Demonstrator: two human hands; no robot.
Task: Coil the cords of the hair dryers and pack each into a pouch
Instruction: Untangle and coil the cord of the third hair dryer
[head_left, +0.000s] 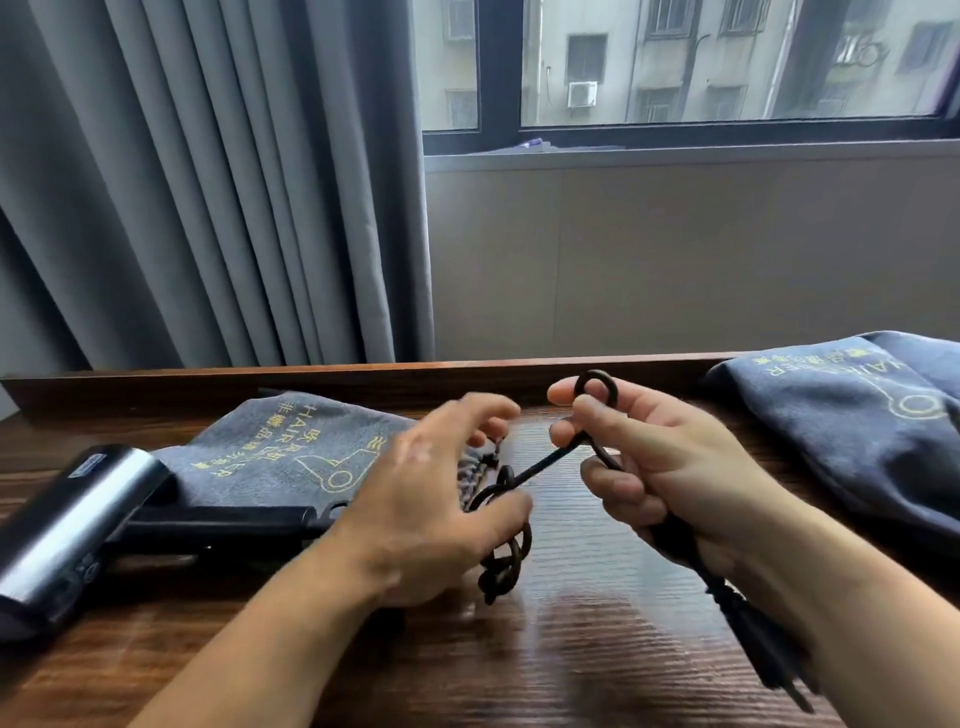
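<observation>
Black twisted hair-dryer cord (543, 462) slants left from the loop pinched by the right hand (665, 467), its slack coils under the nearer, loosely spread left hand (426, 504).

A wooden table (597, 649) stands before grey curtains (208, 182) and a window (701, 67).

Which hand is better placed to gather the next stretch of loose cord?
Left. The left hand looks free, fingers spread just above the slack cord beside the dryer handle, while the right hand is busy pinching a loop.
</observation>
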